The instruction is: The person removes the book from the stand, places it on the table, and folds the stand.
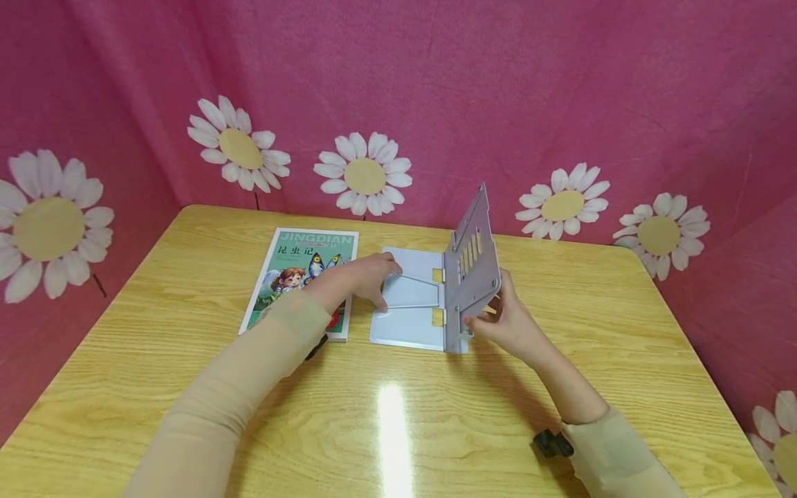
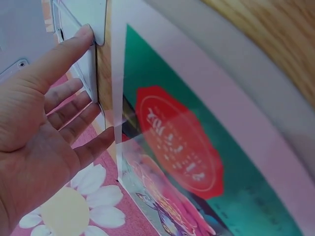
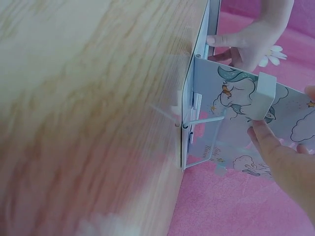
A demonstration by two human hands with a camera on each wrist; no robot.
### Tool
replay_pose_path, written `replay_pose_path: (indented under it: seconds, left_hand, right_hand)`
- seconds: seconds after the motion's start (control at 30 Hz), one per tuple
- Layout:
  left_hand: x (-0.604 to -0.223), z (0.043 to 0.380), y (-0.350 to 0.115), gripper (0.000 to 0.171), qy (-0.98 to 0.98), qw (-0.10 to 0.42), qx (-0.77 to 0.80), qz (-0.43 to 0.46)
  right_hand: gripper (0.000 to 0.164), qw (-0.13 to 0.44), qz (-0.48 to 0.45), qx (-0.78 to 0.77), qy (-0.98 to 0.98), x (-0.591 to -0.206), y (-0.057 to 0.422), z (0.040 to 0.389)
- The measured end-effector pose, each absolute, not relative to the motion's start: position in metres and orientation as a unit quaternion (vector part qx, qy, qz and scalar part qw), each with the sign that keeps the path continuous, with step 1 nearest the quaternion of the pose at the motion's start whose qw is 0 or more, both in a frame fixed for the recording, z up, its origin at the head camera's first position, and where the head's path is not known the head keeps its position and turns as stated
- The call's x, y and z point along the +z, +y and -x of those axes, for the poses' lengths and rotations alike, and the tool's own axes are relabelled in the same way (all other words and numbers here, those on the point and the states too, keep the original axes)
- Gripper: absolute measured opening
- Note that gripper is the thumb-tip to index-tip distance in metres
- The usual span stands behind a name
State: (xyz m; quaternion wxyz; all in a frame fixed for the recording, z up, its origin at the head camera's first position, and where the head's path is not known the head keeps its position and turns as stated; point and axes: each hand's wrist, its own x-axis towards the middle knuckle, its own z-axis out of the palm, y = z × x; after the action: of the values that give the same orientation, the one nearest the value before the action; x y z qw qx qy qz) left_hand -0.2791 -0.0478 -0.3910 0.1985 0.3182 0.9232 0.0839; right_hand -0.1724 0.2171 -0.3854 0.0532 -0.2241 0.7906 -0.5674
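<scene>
A pale metal book stand [image 1: 407,333] lies with its base flat on the table and its slotted panel [image 1: 478,280] raised at a steep angle. My right hand [image 1: 513,321] holds the panel by its near right part, thumb at the lower edge and fingers behind. In the right wrist view, the panel's printed face has unicorn drawings, and a finger is at its white clip [image 3: 266,96]. Over the left end of the base, my left hand [image 1: 367,273] has its thumb and fingers spread around the wire support [image 1: 411,306], fingers extended in the left wrist view.
A green-covered book [image 1: 299,277] lies left of the stand, partly under my left forearm. The wooden table [image 1: 349,429] meets a pink curtain [image 1: 436,104] with daisies at the back and sides.
</scene>
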Motion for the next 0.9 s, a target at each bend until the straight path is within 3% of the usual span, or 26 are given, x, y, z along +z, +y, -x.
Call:
replay_pose_path:
  seconds: [0.4,0.67,0.9]
  left_hand:
    - [-0.390,0.279,-0.045,0.077,0.925,0.206,0.077,-0.309]
    - [-0.408,0.282,-0.060,0.078,0.919,0.168,0.146,-0.324]
    - [-0.411,0.276,-0.078,0.086,0.916,0.164,0.213,-0.296]
  right_hand:
    - [0.087,0.052,0.223,-0.567,0.791,-0.385,0.218,0.172]
    - [0.086,0.064,0.215,-0.569,0.791,-0.385,0.216,0.174]
    - [0.086,0.065,0.209,-0.561,0.798,-0.383,0.213,0.173]
